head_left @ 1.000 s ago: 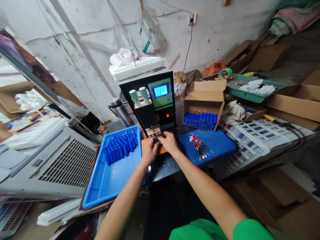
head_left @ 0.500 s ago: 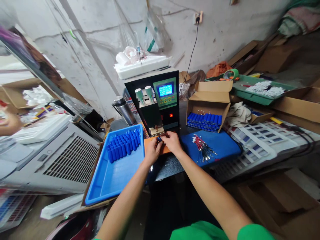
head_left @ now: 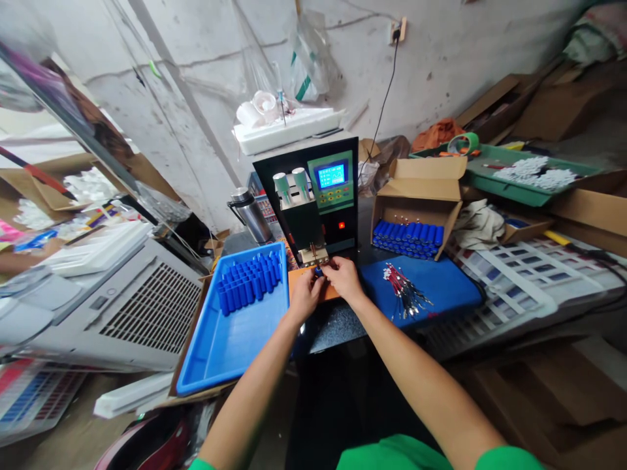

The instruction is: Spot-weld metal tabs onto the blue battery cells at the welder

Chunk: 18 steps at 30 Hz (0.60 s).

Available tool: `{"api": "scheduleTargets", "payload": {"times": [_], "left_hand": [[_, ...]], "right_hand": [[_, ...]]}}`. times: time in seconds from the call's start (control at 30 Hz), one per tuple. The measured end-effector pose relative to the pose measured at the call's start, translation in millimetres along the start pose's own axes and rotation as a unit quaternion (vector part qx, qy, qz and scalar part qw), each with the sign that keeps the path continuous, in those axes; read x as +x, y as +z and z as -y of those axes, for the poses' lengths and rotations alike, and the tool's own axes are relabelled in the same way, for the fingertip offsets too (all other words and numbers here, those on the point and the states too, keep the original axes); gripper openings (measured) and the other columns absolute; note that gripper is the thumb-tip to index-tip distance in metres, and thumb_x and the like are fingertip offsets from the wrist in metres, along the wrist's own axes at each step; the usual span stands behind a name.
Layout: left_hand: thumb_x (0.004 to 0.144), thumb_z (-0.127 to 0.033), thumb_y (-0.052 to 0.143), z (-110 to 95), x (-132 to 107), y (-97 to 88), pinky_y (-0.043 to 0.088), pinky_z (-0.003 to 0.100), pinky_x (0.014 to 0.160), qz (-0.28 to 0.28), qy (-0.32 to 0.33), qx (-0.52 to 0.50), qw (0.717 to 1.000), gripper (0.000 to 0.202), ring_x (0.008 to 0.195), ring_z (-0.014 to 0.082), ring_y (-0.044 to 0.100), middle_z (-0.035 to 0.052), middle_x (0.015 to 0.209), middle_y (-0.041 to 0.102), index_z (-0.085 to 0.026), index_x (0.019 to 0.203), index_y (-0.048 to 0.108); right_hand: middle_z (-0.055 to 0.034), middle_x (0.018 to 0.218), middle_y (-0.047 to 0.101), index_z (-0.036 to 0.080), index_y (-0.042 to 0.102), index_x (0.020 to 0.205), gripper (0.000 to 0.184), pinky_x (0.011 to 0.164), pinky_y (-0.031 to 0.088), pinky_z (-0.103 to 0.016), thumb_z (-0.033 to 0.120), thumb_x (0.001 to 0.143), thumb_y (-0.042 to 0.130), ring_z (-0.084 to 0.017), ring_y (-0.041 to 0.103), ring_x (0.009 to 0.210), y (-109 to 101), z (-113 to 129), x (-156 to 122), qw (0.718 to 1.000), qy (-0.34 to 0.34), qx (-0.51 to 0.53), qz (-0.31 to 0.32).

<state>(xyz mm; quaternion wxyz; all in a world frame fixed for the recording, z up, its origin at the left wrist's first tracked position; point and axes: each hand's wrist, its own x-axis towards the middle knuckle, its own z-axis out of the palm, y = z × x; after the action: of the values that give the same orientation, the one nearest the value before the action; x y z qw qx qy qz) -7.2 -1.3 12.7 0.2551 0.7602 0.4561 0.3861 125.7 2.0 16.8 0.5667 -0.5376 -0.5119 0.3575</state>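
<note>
Pinching a blue cell low in the left hand, thumb and fingers closed around it. Fingertips of the right hand drawn together and meeting at the cell from the other side; too small to tell whether pinching the cell itself or something thin against it.

Straight above the fingertips, pointing down, the pins of the machine. Likely gripped from both sides for a steady aim at that narrow spot. Whether touching metal, impossible to tell. Right under the hands, an orange block, probably there as a rest for the wrists or the work. Below that, toward the forearms, the dark surface.

Moving out to the right hand's outer side now: a bunch of wires, fanned across a blue pad, plug ends together and facing the machine, perhaps for easy picking one by one. Beyond those, farther from the right hand, a box open toward the hands and stacked with more cells lying flat, neatly layered, seemingly to save room.

Over on the left hand's outer side, a blue tray, close enough for a short reach; in its far half, blue cylinders standing upright in tight rows, apparently propping one another up. Past the tray, well beyond the left hand, a steel flask. High above both hands, lit up and facing back toward them, the screen, presumably set for reading at a glance.
</note>
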Motion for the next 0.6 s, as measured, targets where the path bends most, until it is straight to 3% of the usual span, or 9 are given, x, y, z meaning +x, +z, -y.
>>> {"api": "scheduleTargets", "payload": {"times": [0.3, 0.43, 0.6], "left_hand": [[0.089, -0.024, 0.050, 4.6, 1.8, 0.2, 0.047, 0.032, 0.078, 0.010, -0.005, -0.012, 1.000, 0.020, 0.087, 0.0207, 0.062, 0.0084, 0.096, 0.068, -0.016, 0.103, 0.061], [0.090, -0.026, 0.050, 5.4, 1.1, 0.7, 0.048, 0.033, 0.077, 0.007, -0.012, 0.008, 1.000, 0.017, 0.085, 0.0203, 0.062, 0.0072, 0.092, 0.068, -0.017, 0.098, 0.062], [0.090, -0.025, 0.050, 2.0, 1.4, 1.2, 0.048, 0.032, 0.077, 0.008, -0.010, -0.008, 1.000, 0.020, 0.085, 0.0195, 0.062, 0.0068, 0.095, 0.068, -0.017, 0.104, 0.062]], "right_hand": [[0.0016, 0.057, 0.060, 0.018, 0.058, 0.059, 0.022, 0.051, 0.034, -0.022, 0.036, 0.073, 0.060, -0.014, 0.051, 0.057, -1.8, 8.2, -0.7, 1.000, 0.007, -0.009, 0.001], [0.0009, 0.061, 0.062, 0.018, 0.061, 0.063, 0.021, 0.053, 0.036, -0.023, 0.037, 0.073, 0.060, -0.014, 0.054, 0.059, -2.3, 6.5, 0.0, 1.000, 0.008, -0.014, 0.003], [-0.0001, 0.065, 0.065, 0.018, 0.063, 0.068, 0.025, 0.055, 0.039, -0.023, 0.041, 0.077, 0.057, -0.015, 0.056, 0.062, -3.5, 1.8, 1.1, 0.999, -0.004, -0.025, 0.022]]}}
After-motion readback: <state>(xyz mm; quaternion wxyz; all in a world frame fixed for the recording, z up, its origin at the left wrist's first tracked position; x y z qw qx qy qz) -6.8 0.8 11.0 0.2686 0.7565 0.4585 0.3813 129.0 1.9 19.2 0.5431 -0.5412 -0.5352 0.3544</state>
